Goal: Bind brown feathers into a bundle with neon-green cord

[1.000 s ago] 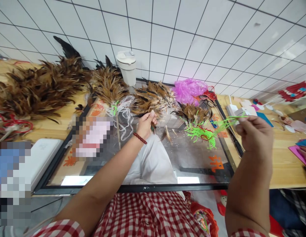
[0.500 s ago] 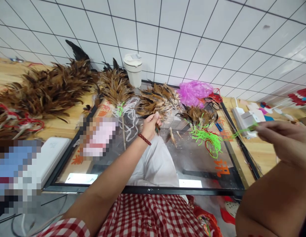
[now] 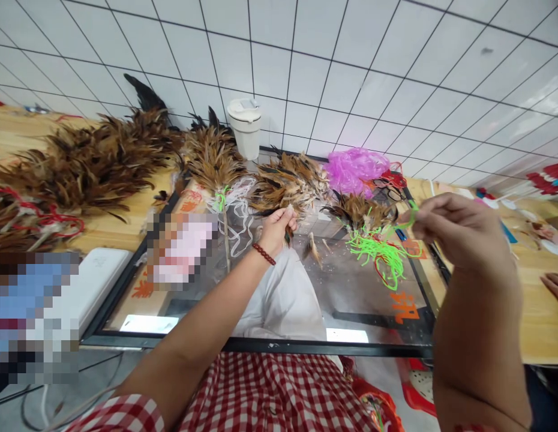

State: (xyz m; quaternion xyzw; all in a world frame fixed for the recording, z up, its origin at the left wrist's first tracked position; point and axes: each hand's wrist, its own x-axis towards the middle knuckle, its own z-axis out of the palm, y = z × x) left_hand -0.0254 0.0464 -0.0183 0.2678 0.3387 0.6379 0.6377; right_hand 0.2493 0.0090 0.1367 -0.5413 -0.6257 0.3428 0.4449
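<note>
Head view. Compared with half a second earlier, the right hand [image 3: 459,234] has come back inward from the right edge of the picture and now stands raised over the right rim of the black-framed glass panel [image 3: 261,345], the thin neon-green plastic cord [image 3: 411,210] looped above its fingertips rather than drawn out sideways. The left hand [image 3: 276,231] and the scene around it are unchanged.

Containers: a white lidded cup [image 3: 246,129] stands upright against the tiled wall behind the panel; its contents cannot be seen.

Hands: the left arm reaches forward across the panel, a red bead bracelet [image 3: 264,254] at the wrist; its grip is closed on the stems of a small bundle of brown feathers [image 3: 288,186], which fans away toward the wall. The right forearm rises steeply, wrist bent, thumb and fingertips pinched together on the green cord. That cord runs down to a tangled heap of the same green cord [image 3: 378,252] lying on the glass, just beside a second feather bundle [image 3: 357,210]. A crumpled pink plastic bag [image 3: 353,168] lies behind it. Large brown feather piles [image 3: 94,162] cover the wooden bench [image 3: 544,318] at left. Another person's fingers [image 3: 555,288] rest at the far right.
</note>
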